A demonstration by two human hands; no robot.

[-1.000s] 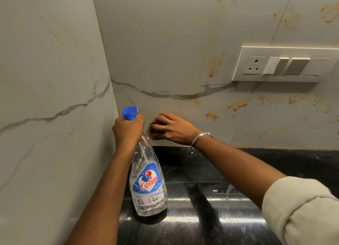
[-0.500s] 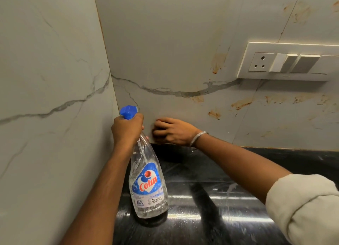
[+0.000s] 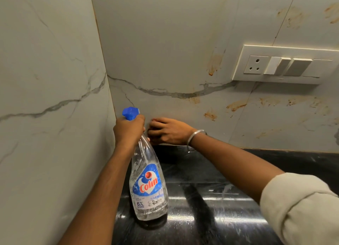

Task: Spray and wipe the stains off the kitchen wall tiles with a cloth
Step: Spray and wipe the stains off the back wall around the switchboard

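Orange stains at right stay untouched: the right hand keeps its clutched cloth on the same lower-centre tile, the left hand still gripping the bottle.

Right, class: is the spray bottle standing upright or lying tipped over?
Upright, leaning slightly: the spray bottle has its base on the black counter, blue nozzle on top, with the left hand gripping its neck.

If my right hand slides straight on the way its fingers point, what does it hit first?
The left hand gripping the spray bottle; the right hand, curled on a dark cloth, looks almost against it. Depth is unclear; it might pass behind toward the side wall.
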